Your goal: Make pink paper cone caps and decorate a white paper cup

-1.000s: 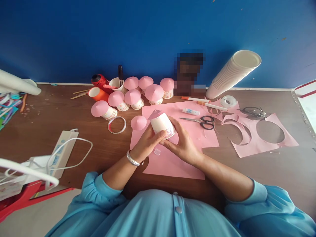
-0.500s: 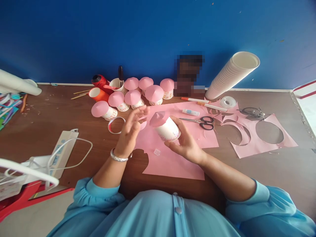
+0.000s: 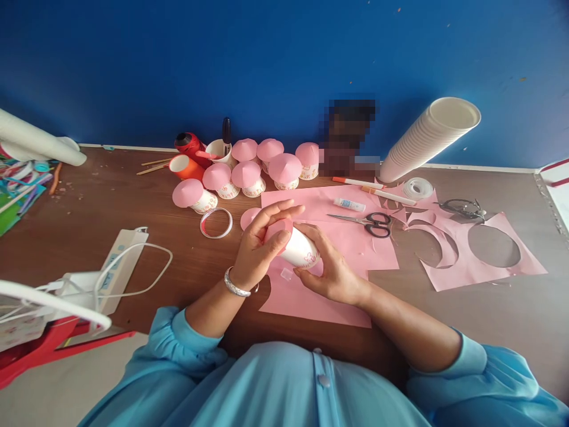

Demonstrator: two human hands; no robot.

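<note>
Tilted over the pink paper sheet [image 3: 329, 308] is a white paper cup [image 3: 300, 249] with a pink drawing near its rim. A pink paper cone [image 3: 279, 228] sits on the cup's base like a roof. My right hand [image 3: 331, 270] is wrapped around the cup near the rim end. My left hand [image 3: 262, 243] is closed over the cone, fingers across its far side and thumb on the near side, so most of the cone is hidden. Below the cup a small clear square [image 3: 286, 274] lies on the sheet. Part of another pink cone [image 3: 249, 218] shows behind my left hand.
Several pink-topped cups [image 3: 284, 169] stand at the back. Scissors [image 3: 364, 222], a glue stick [image 3: 349, 204] and a tape roll [image 3: 216, 223] lie around the sheet. At the right are a tall cup stack [image 3: 429, 139] and cut scraps [image 3: 448, 261]; a power strip [image 3: 120, 267] is left.
My left hand has moved right and closed over the pink cone, from being raised open beside it. My right hand still holds the cup. The whole view has shifted slightly.
</note>
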